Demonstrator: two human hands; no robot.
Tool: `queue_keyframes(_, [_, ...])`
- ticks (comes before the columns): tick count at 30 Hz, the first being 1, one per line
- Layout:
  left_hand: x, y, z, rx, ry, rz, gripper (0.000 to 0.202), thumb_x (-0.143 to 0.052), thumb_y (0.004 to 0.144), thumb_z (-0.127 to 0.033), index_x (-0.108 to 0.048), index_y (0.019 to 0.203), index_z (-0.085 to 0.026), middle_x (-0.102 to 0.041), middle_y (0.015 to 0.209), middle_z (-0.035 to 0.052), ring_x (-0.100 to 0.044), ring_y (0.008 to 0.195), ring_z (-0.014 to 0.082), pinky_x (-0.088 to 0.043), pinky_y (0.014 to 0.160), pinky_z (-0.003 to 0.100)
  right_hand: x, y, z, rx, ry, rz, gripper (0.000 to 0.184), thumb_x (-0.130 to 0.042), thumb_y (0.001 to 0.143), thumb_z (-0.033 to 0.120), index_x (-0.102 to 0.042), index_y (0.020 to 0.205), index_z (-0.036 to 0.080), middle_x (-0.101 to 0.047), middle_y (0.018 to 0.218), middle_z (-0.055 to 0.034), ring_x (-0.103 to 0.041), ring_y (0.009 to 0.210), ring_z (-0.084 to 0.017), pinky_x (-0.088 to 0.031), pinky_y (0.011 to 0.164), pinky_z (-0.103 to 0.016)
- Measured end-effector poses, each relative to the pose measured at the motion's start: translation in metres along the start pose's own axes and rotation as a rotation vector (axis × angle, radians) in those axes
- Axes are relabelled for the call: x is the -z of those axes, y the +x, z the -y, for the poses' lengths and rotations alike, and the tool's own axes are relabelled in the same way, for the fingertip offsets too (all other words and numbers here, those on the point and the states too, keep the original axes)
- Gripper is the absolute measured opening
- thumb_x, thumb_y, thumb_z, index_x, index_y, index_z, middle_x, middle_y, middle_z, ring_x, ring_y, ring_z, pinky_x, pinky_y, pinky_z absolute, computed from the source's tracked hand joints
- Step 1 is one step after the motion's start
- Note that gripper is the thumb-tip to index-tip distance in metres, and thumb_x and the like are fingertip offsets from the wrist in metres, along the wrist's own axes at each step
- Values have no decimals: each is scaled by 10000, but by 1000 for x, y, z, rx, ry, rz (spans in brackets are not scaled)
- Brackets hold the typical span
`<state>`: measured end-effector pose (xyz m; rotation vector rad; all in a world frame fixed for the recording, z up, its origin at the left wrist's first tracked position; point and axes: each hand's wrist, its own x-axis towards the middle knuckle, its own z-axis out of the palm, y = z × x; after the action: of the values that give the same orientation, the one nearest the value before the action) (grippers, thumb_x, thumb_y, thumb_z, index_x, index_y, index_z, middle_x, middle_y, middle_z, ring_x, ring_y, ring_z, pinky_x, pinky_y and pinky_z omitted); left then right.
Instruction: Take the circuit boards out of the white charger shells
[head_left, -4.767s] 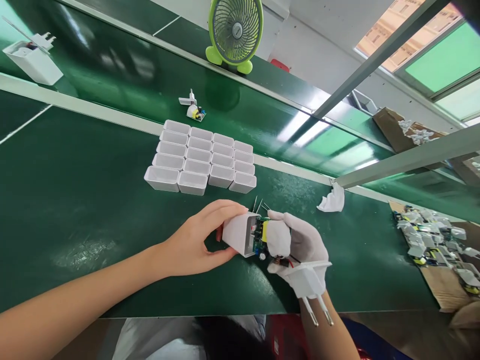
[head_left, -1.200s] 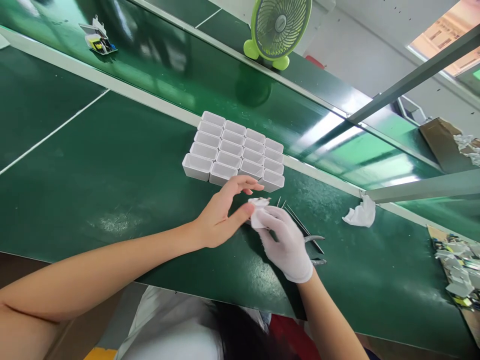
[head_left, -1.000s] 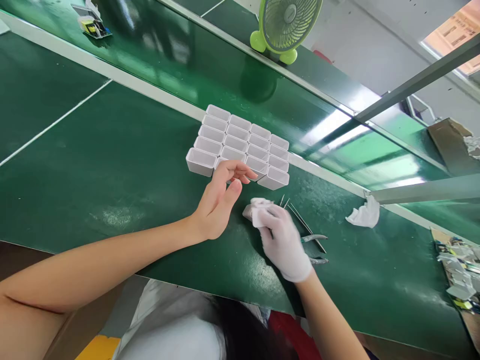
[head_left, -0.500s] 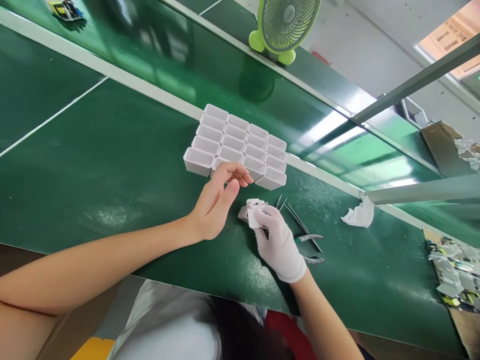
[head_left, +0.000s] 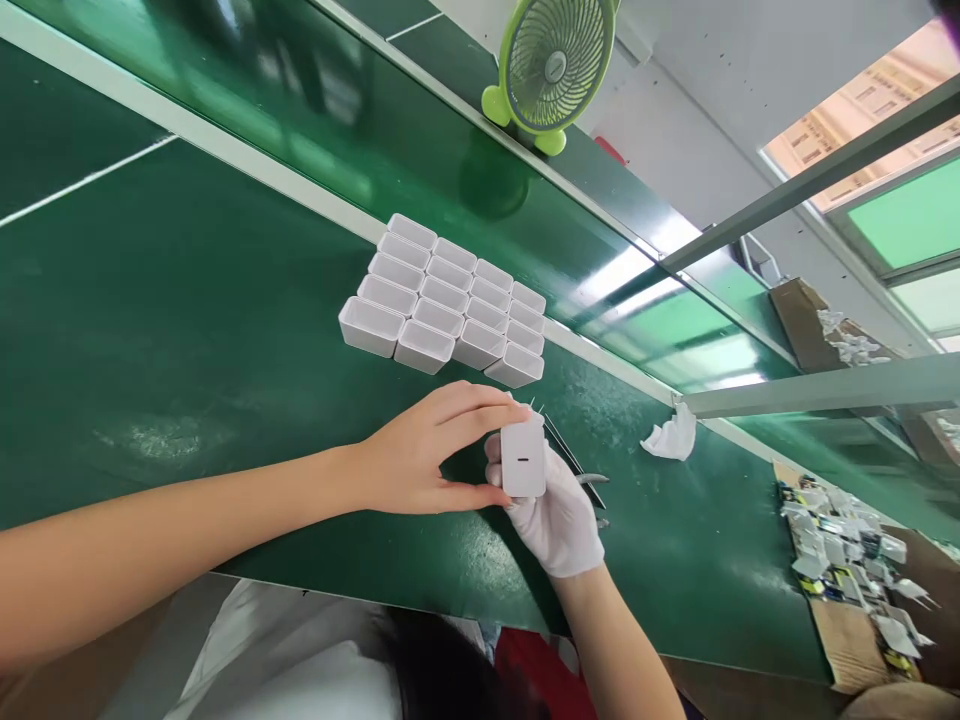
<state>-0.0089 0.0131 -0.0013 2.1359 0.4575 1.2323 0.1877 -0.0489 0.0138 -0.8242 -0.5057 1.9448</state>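
Just below frame centre, above the green tabletop (head_left: pixel 187 380), the white charger housing (head_left: pixel 523 459) stands upright, pinched between the bare left hand (head_left: pixel 420 460) fingers and the gloved right hand (head_left: pixel 559 515) cupped beneath.

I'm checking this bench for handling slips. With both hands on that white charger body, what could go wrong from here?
The left hand and gloved right hand pinch the white charger body just above the green table; a slip might drop it. The tweezers lie right under the right hand, so they could get knocked or snag the glove. The block of empty white shells sits close ahead; a forward reach might scatter them.
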Motion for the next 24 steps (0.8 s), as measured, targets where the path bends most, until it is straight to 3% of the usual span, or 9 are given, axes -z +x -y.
queue_keyframes(6, [1,1,0,53,-56,-20,671,-787,832,-295,-487,1426,-213,-610,1278,130,-609,1177,255,-543,1012,383,1,3,-4,-48,116,-47,321,-658,946,305,-590,1249,224,-686,1023,-47,-702,829,-107,-597,677,-151])
queue_keyframes(11, [0,2,0,96,-75,-16,672,-811,806,-306,-517,1403,-215,-621,1257,123,-620,1155,259,-554,992,380,-2,3,-3,-86,52,-101,482,-725,882,440,-561,1276,216,-683,1026,-31,-711,836,-118,-605,725,-180])
queue_keyframes(13, [1,2,1,81,-75,-15,663,-793,819,-314,-505,1407,-209,-612,1265,128,-608,1159,263,-552,979,389,-3,-1,-4,-3,-132,-163,427,-684,908,457,-562,1256,242,-668,1070,-29,-696,853,-133,-614,774,-257])
queue_keyframes(14, [1,2,1,67,-83,-27,639,-762,843,-325,-496,1411,-203,-608,1266,132,-601,1157,266,-553,964,396,-2,-3,-5,122,-284,-235,373,-682,911,435,-572,1218,254,-660,1093,-30,-687,879,-149,-611,810,-309])
queue_keyframes(17, [4,0,5,48,-136,-154,469,-579,952,-350,-509,1386,-186,-609,1232,139,-595,1088,255,-546,880,392,7,-8,-9,768,-822,-517,252,-753,844,292,-592,1037,270,-650,1043,-35,-663,975,-237,-564,914,-469])
queue_keyframes(19, [5,0,7,90,-165,-287,359,-468,1003,-340,-566,1313,-188,-623,1184,129,-596,1002,232,-515,835,384,14,-4,-14,997,-1161,-503,189,-719,840,198,-579,942,276,-642,953,-48,-650,1007,-288,-530,945,-538])
queue_keyframes(20, [6,0,8,117,-172,-348,330,-439,1016,-338,-595,1266,-188,-629,1161,123,-595,967,224,-497,821,385,17,1,-16,974,-1321,-425,150,-654,873,165,-573,932,277,-638,942,-59,-643,1021,-297,-523,945,-555])
queue_keyframes(22, [7,2,10,165,-185,-439,306,-423,1027,-345,-630,1186,-187,-636,1124,115,-592,933,220,-467,808,392,20,11,-20,786,-1586,-229,189,-499,931,99,-557,999,265,-634,1016,-87,-623,1065,-287,-530,926,-544])
queue_keyframes(24, [9,4,10,164,-187,-471,297,-423,1029,-352,-638,1147,-184,-639,1092,110,-591,929,223,-455,797,392,20,19,-23,681,-1723,-140,275,-407,952,53,-513,1119,244,-607,1122,-115,-600,1110,-268,-537,913,-513])
